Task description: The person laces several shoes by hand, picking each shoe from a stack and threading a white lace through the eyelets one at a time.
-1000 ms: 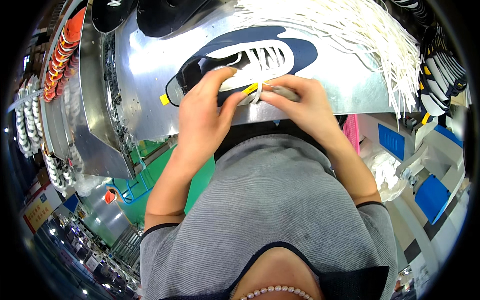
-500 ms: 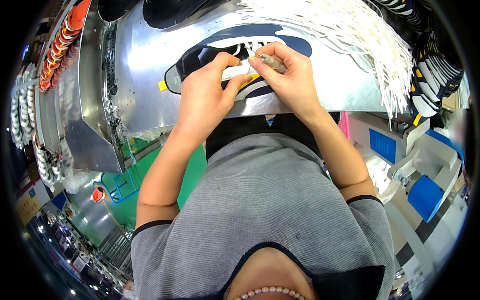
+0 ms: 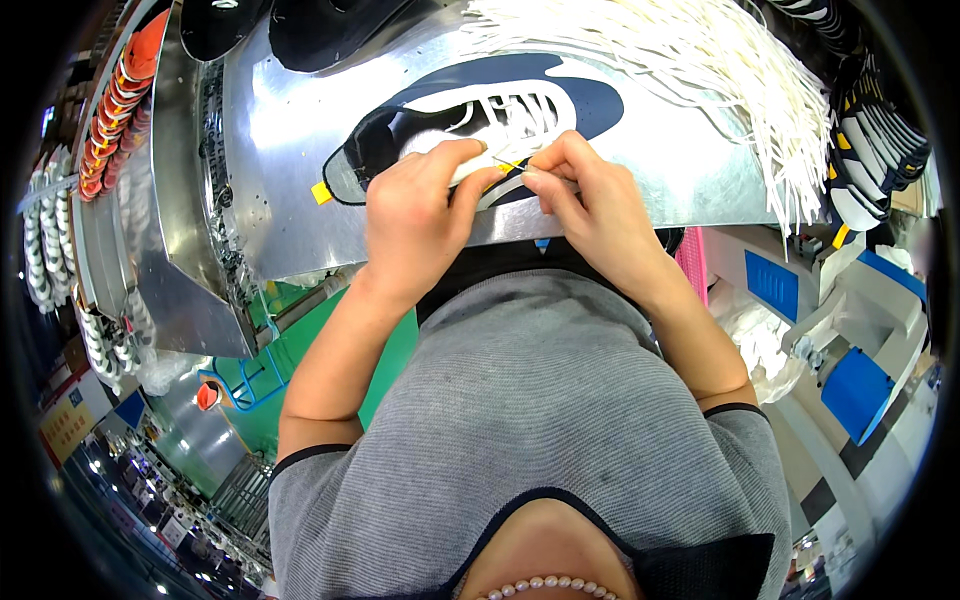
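A dark blue and white shoe upper (image 3: 560, 95) lies flat on the shiny metal table (image 3: 660, 160), with white laces threaded through its eyelets and a yellow tag at its left tip. My left hand (image 3: 415, 215) rests on the near edge of the upper and pinches a white lace end. My right hand (image 3: 590, 200) faces it, fingertips pinched on a thin yellow-tipped lace end between the two hands. Both hands cover the near part of the upper.
A big heap of loose white laces (image 3: 700, 50) lies at the table's far right. Dark shoe uppers (image 3: 310, 25) sit at the far edge. Stacked shoe parts (image 3: 880, 150) stand to the right, orange and white pieces (image 3: 110, 110) on racks to the left.
My hands have moved slightly nearer and closer together at the upper's near edge. The lace between my fingers is now drawn thin and taut; the upper shifted a little to the right.
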Tool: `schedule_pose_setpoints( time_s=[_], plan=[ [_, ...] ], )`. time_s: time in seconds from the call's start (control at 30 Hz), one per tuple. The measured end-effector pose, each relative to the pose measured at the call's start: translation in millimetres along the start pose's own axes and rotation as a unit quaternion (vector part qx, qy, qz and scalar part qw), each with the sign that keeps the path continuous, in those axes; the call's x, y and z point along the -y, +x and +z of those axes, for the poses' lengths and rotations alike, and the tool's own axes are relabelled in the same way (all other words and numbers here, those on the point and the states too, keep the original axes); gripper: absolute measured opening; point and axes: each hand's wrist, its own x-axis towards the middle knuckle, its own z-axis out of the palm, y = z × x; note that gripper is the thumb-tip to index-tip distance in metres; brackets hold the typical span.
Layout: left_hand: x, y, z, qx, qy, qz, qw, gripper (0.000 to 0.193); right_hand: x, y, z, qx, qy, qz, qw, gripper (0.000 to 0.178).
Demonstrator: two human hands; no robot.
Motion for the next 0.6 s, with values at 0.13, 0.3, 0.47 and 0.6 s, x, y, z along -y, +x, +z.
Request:
schedule_pose_setpoints(
  time_s=[0.13, 0.3, 0.47, 0.6],
  plan=[
    [2, 0, 2, -0.006, 0.024, 0.139, 0.990, 0.023, 1, 18, 21, -0.039, -0.067, -0.050, 0.996, 0.016],
    [0, -6, 0, -0.028, -0.004, 0.059, 0.998, 0.031, 11, 1, -27, 0.061, -0.047, 0.043, 0.996, 0.017],
    [-1, -4, -2, 0.043, -0.084, 0.052, 0.994, 0.043, -6, 40, -28, -0.115, 0.110, -0.127, 0.979, 0.024],
    [0, 3, -16, 0.135, -0.069, 0.069, 0.986, 0.039, -23, 53, -11, -0.142, 0.074, -0.081, 0.984, 0.022]
  ],
)
